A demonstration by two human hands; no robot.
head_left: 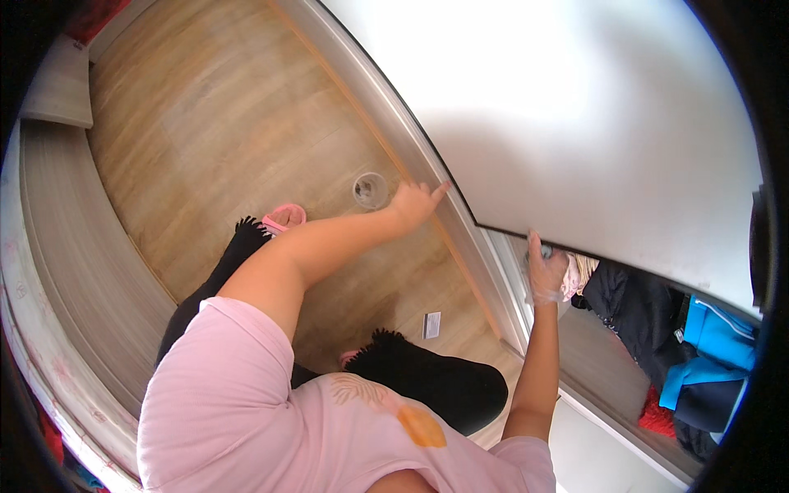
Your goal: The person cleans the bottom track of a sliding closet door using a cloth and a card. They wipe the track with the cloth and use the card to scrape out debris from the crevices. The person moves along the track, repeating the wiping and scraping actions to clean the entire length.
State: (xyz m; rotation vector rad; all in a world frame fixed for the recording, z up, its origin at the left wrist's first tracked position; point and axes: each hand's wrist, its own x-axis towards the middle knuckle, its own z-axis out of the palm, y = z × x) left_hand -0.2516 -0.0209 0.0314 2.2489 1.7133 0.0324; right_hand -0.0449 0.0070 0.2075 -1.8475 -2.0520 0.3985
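My left hand (pixel 417 205) reaches across to the pale door track (pixel 386 115). Its index finger is stretched out and its tip is beside the dark edge of a large white door panel (pixel 592 140); I see nothing held in it. In a clear plastic glove, my right hand (pixel 546 275) is closed at the panel's lower corner edge, with one finger up against the white face. Something small and greyish shows by those fingers, too hidden to name. A clear round plastic tub (pixel 370 190) with dark bits inside stands on the floor next to my left hand.
Folded dark, blue (pixel 719 333) and red clothes lie in the wardrobe (pixel 604 370) behind the panel. A small white card (pixel 431 325) is on the wood floor (pixel 214 123). A bed edge (pixel 74 378) runs along the left. My feet wear pink slippers (pixel 285 218).
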